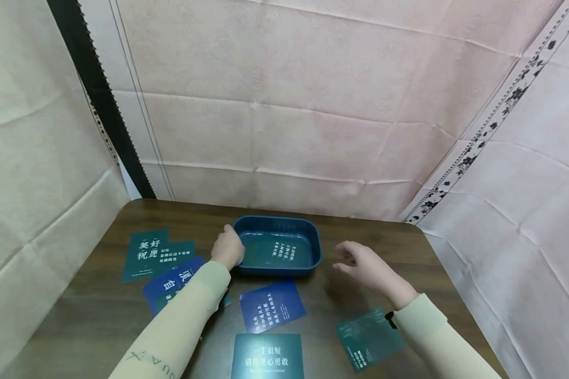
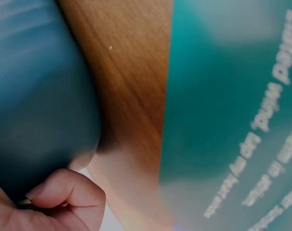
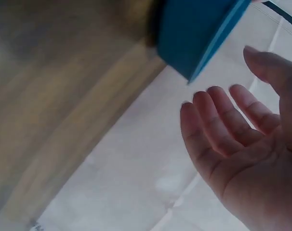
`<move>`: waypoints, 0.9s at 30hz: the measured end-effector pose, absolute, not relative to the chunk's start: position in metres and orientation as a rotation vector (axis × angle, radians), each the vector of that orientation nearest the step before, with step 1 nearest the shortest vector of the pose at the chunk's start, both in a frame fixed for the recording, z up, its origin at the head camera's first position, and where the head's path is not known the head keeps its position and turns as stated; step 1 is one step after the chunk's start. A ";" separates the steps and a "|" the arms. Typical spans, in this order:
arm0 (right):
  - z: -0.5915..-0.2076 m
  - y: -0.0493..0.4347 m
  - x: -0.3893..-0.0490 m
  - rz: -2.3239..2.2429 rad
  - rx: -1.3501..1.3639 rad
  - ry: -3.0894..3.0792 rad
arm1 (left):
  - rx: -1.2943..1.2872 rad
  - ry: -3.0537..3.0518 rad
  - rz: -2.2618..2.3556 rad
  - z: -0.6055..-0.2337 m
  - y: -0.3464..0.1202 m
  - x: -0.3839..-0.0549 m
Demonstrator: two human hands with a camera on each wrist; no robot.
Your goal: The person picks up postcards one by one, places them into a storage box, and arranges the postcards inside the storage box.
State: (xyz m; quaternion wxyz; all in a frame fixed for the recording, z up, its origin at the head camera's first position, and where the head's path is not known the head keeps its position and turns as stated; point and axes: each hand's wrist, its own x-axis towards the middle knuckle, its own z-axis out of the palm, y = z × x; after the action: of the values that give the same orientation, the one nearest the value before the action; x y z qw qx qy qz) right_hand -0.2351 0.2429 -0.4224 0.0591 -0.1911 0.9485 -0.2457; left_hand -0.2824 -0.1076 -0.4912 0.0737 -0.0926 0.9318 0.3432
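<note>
Head view: the blue tray (image 1: 277,272), lying crosswise on the table (image 1: 95,316), is pinched at its left end by the left grip (image 1: 227,249); the right grip (image 1: 364,264), half-spread, empty, is held just beyond its right.

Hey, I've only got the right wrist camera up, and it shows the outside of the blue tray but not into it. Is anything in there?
Observer: Yes, a green card with white writing lies inside the blue tray.
Operator: Okay, and where's the left hand?
Observer: The left hand holds the blue tray at its left end.
Operator: Anything lying between the blue tray and the person?
Observer: Yes, nearest to the blue tray on that side, a blue card lies on the table.
</note>
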 end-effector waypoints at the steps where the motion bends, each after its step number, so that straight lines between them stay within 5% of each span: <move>1: -0.425 0.248 -0.232 -0.727 -0.560 2.856 | -0.278 2.797 1.030 -0.491 -0.107 -0.283; 27: -0.460 0.282 -0.180 -0.431 -0.473 2.614 | -0.307 2.788 1.033 -0.493 -0.105 -0.284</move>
State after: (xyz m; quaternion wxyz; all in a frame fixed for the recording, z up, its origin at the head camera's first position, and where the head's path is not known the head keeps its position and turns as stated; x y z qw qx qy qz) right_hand -0.1796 0.2816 -0.4598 0.2231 -0.1712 0.9469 -0.1559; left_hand -0.2839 -0.1053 -0.4928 0.0764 -0.1026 0.9300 0.3446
